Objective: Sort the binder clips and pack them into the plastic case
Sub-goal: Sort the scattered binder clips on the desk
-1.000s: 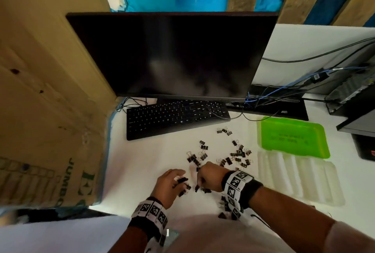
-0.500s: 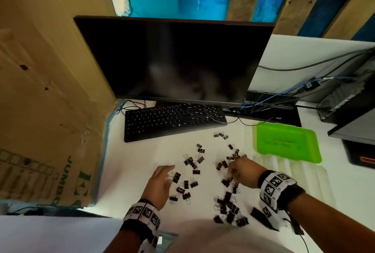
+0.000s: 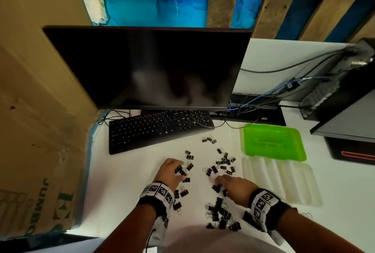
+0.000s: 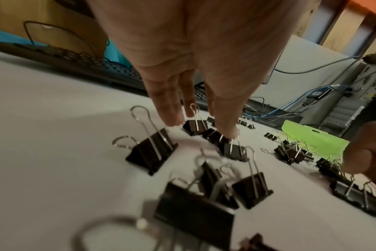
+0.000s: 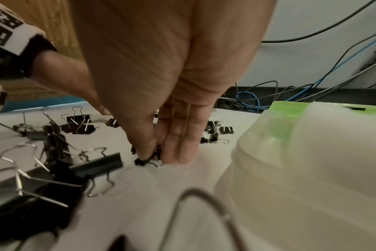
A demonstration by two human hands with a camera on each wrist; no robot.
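Two hands work over a white desk (image 3: 125,171) strewn with black binder clips (image 3: 220,213). The left hand (image 3: 169,173) has straight, slightly spread fingers (image 4: 172,108) whose tips touch small clips (image 4: 195,126) near the desk's middle; it grips nothing. The right hand (image 3: 233,183) reaches leftward, and in the right wrist view its thumb and fingers (image 5: 178,146) pinch one small clip (image 5: 147,160) lying on the desk. The plastic case (image 3: 282,180) lies open just right of the clips, its clear ribbed tray nearest and its green lid (image 3: 273,141) beyond; no clips show in it. The step appears to be sorting by size. To do it well, each clip is best pinched by its black body rather than its wire handles, which tangle with neighbours, then lifted clear and set in a separate pile before any packing. Counted: two hands, one case with one lid, one keyboard (image 3: 160,129), one monitor (image 3: 150,66). The clips, in at least two sizes, are too many and too tangled to count exactly; several dozen seems likely
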